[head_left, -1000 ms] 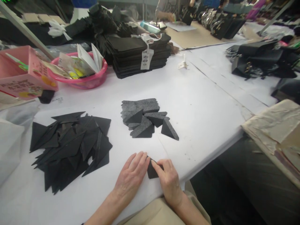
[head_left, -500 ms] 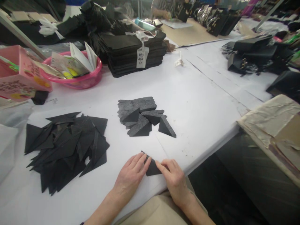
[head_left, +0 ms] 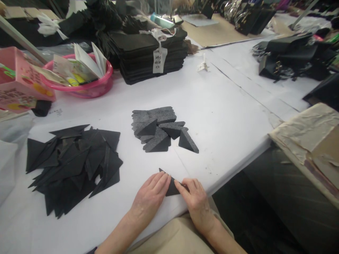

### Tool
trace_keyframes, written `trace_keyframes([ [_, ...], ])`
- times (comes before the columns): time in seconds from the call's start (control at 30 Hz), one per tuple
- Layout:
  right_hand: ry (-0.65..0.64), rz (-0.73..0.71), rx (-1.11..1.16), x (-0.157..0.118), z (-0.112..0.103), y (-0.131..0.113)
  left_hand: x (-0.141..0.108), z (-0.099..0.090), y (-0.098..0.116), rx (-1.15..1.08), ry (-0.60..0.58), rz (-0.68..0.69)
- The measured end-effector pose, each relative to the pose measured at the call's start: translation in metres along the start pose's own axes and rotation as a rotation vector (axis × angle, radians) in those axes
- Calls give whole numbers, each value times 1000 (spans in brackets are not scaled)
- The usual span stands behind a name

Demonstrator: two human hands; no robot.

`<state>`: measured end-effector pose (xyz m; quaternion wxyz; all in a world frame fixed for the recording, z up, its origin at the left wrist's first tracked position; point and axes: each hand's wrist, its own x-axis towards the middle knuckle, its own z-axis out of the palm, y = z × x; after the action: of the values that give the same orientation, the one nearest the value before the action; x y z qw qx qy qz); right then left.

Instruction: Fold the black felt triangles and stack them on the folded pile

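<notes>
A black triangular piece [head_left: 171,189] of thin sheet material lies on the white table near its front edge, partly covered by my fingers. My left hand [head_left: 151,192] presses its fingertips, held together, on the piece's upper left edge. With thumb and bent fingers, my right hand [head_left: 195,197] grips the same edge farther right, where a narrow strip looks folded up. Beyond my hands sits a group of overlapping triangular pieces [head_left: 155,128] with grey speckled strips along their edges. To the left spreads a loose heap of plain black pieces [head_left: 76,165].
Behind stands a tied stack of black sheets [head_left: 137,53] with a white tag [head_left: 160,60]. A pink basin [head_left: 91,92] and a pink box [head_left: 21,81] are at the back left. Black bags [head_left: 291,56] lie far right. A worn cardboard-covered surface [head_left: 312,141] borders the dark gap right.
My left fingertips have slid slightly right along the piece's edge, closer to my right hand. My right fingers have shifted a little on the edge. The view has tilted slightly.
</notes>
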<state>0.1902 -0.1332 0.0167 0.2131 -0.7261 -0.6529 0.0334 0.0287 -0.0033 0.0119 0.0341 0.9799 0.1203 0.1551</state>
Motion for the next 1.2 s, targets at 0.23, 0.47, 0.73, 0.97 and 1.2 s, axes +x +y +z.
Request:
trace_keyframes([
  [0.23,14,43,219,-2,-12,9,-1,-5,10,-15,-47,-65],
  [0.47,-11,11,120,-13,-18,8,-2,-2,16,18,-34,-68],
  [0.73,44,18,67,-11,-9,2,0,-2,9,-7,-14,-37],
  [0.97,96,39,48,8,8,-9,1,-4,-4,8,21,-41],
  [1.2,86,-2,171,5,1,5,3,-3,7,6,-5,-80],
])
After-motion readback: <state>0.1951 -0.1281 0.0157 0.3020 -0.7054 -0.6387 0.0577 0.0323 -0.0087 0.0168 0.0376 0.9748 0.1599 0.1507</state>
